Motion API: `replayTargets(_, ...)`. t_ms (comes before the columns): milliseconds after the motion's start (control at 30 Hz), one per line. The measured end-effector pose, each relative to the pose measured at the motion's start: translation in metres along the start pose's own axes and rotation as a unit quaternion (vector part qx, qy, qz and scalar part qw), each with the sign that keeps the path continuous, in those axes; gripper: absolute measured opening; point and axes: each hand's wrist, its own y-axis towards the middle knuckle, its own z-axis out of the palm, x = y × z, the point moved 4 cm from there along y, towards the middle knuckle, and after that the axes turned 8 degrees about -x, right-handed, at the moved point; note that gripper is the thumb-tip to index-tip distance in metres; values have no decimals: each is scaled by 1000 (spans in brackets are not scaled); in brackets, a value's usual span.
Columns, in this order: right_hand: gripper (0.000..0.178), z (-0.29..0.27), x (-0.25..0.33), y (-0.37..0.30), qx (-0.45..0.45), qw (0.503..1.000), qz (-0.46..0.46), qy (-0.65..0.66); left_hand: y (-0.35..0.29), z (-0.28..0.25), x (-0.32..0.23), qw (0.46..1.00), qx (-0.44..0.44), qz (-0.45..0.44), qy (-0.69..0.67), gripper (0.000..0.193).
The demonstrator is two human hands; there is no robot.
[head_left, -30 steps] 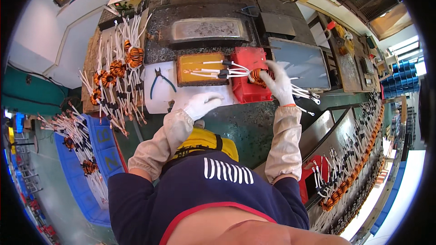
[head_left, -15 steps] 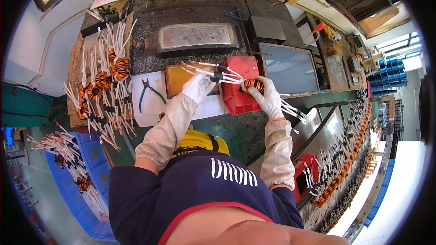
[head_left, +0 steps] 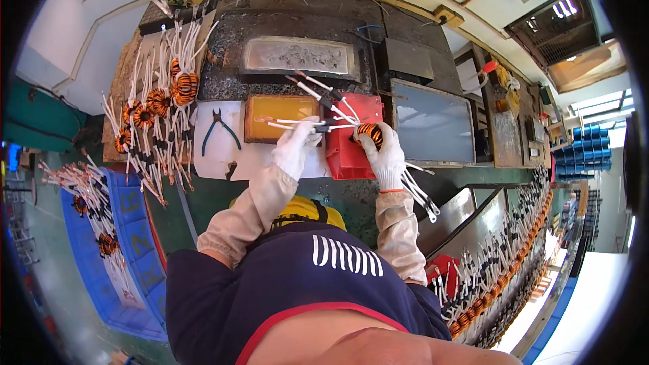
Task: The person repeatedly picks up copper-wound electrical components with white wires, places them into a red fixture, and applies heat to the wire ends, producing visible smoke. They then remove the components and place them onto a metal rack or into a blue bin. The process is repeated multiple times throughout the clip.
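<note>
- While my right hand (head_left: pixel 385 162) was closed around the orange-and-black coil (head_left: pixel 368 134), I had it at the right side of the red box (head_left: pixel 353 156), by the front edge of the bench (head_left: pixel 405 23); whether the box bore any weight, I could not tell.
- My left hand (head_left: pixel 295 150) had its fingers together on the coil's lower white cables (head_left: pixel 333 127), whose bare ends stuck out leftward over the yellow pad (head_left: pixel 278 111).
- Two upper cables fanned freely toward the pan (head_left: pixel 297 56), and others hung below my right hand, past the front edge.
- Left of the pad, pliers (head_left: pixel 209 136) lay open on a white sheet (head_left: pixel 226 111), handles toward the front edge.
- More coils (head_left: pixel 159 103) were heaped along the bench's left edge.
- A blue crate (head_left: pixel 145 257) stood below the front left corner.
</note>
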Motion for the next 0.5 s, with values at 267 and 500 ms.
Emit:
replayTargets(267,49,-5,1,1,25,998,-41,36,3,10,-5,998,-40,14,-48,35)
replayTargets(500,51,-9,-5,4,97,991,-79,43,19,-2,8,993,-57,9,-102,38)
